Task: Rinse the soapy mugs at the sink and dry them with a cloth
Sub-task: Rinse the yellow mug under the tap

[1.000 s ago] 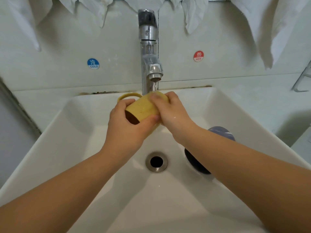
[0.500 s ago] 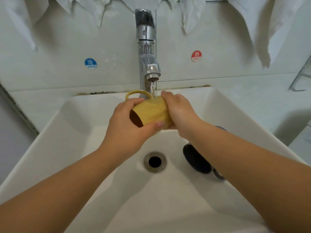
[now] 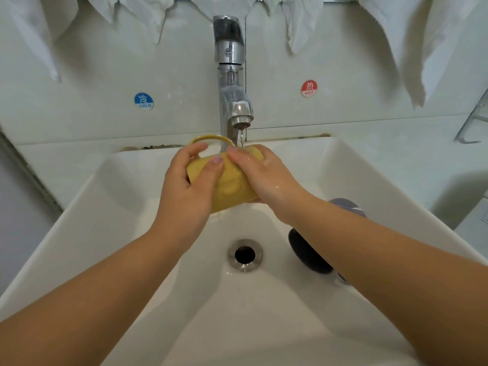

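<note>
Yellow mug (image 3: 232,187): on its side under the running tap (image 3: 232,75), above the sink (image 3: 343,165). Your left hand (image 3: 188,188) and right hand (image 3: 266,178) each wrap it in a close grip. Risk: wet, soapy glaze may slip and strike the dark mug (image 3: 309,253) below.

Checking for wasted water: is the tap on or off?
On. A stream falls from the tap onto the yellow mug gripped by the left hand and right hand.
</note>
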A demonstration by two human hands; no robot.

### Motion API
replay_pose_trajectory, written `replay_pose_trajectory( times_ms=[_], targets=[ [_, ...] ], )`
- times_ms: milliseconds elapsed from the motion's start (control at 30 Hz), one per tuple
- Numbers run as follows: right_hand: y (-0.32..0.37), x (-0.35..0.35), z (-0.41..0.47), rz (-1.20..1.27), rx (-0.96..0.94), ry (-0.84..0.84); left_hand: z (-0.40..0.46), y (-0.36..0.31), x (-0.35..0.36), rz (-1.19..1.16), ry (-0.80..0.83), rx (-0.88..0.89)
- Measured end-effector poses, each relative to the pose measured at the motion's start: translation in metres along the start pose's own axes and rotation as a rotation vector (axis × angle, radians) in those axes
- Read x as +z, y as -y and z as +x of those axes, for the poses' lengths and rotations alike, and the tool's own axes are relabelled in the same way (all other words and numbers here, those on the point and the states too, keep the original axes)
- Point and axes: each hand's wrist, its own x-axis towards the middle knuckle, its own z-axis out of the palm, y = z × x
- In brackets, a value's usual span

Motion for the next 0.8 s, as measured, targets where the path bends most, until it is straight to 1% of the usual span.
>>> replay_pose_trajectory(
  times_ms=[67, 133, 167, 233, 300, 333, 367, 433, 533, 600, 633, 767, 800],
  targets=[
    [0.0, -0.002, 0.001, 0.025, 0.027, 0.045, -0.002, 0.0, 0.0, 0.054, -0.017, 0.03],
    [0.0, -0.007, 0.005, 0.067, 0.094, 0.096, -0.002, -0.003, 0.002, 0.081, -0.049, -0.009],
    [0.001, -0.01, 0.007, 0.09, 0.132, 0.13, -0.001, -0.003, 0.002, 0.066, -0.072, -0.074],
    [0.002, -0.016, 0.009, 0.117, 0.191, 0.201, 0.003, -0.003, 0.0, -0.007, -0.087, -0.295],
    [0.003, -0.023, 0.011, 0.082, 0.207, 0.237, 0.008, -0.002, -0.004, -0.07, 0.015, -0.52],
    [0.003, -0.027, 0.011, 0.046, 0.202, 0.246, 0.009, 0.0, -0.006, -0.107, 0.081, -0.59],
    [0.004, -0.031, 0.011, 0.013, 0.198, 0.25, 0.011, 0.001, -0.009, -0.157, 0.12, -0.624],
    [0.006, -0.039, 0.012, 0.003, 0.18, 0.259, 0.015, 0.003, -0.013, -0.249, 0.12, -0.639],
    [0.006, -0.04, 0.013, 0.017, 0.093, 0.263, 0.017, 0.003, -0.015, -0.311, 0.089, -0.648],
    [0.006, -0.035, 0.012, -0.058, 0.048, 0.246, 0.017, 0.004, -0.013, -0.318, 0.107, -0.64],
    [0.005, -0.032, 0.011, -0.117, 0.017, 0.223, 0.017, 0.005, -0.013, -0.312, 0.115, -0.638],
    [0.001, -0.015, 0.006, -0.362, -0.161, 0.006, 0.019, 0.011, -0.01, -0.285, 0.091, -0.627],
    [0.0, -0.012, 0.005, -0.397, -0.187, -0.017, 0.02, 0.012, -0.01, -0.274, 0.072, -0.621]
  ],
)
